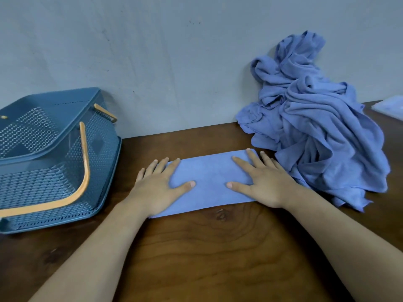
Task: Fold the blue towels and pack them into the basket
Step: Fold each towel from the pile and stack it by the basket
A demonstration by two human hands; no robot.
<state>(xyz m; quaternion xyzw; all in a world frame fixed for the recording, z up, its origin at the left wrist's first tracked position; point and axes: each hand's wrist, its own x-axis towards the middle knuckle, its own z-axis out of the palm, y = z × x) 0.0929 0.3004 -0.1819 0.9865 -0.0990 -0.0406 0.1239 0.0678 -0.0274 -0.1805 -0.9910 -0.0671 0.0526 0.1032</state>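
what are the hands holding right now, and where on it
Nothing is held. Both hands lie flat with straight fingers: the left hand presses the left end of the towel, the right hand its right end.

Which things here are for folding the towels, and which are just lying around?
For the job: folded blue towel, heap of crumpled blue towels, blue basket.
Just lying about: pale blue flat thing at the right edge, too cropped to identify.
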